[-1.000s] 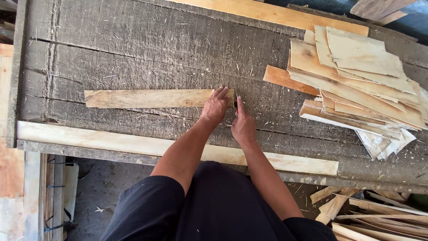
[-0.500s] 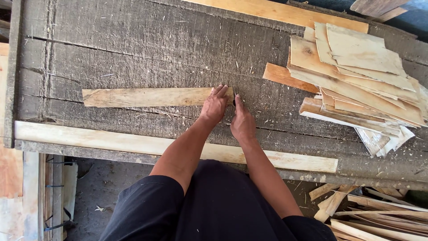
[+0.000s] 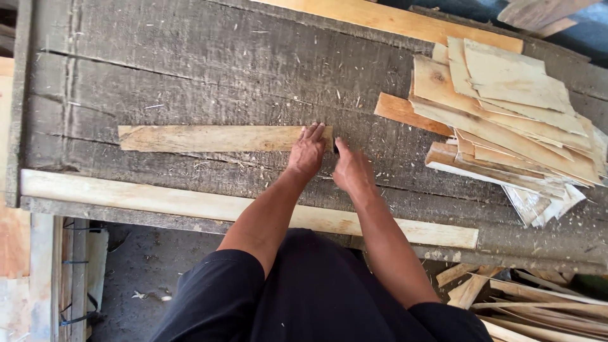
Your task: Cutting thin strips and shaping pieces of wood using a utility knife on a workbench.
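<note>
So the biggest thing here is the grey, weathered workbench [image 3: 190,69], rough boards covered in little chips and sawdust, and everything else sits on it or around it. Along the bench's near edge runs a long pale wooden rail [image 3: 158,201], and along its far edge lies a longer orange-tan plank [image 3: 392,19]. Over at the right end of the bench there's a messy stack of thin veneer sheets [image 3: 506,120], fanned out and overlapping, some hanging off the bench's edge. Below the bench on the right, a heap of offcut strips [image 3: 538,304] lies down on the ground.

Roughly mid-bench, left of the stack and just beyond the rail, lies a flat narrow veneer strip [image 3: 215,138], running lengthwise along the bench.

The left hand [image 3: 306,152] is pressed down flat on the right end of that strip, fingers spread out on top of it rather than wrapped around it, so it's pinning, not gripping. The right hand [image 3: 352,170] is right beside it, just past the end of the strip, resting on the bench top with the fingers curled in and the index finger poking toward the strip's end. Can't tell if there's anything small tucked in that hand; something dark shows at the fingertip but it's too tiny to make out.
</note>
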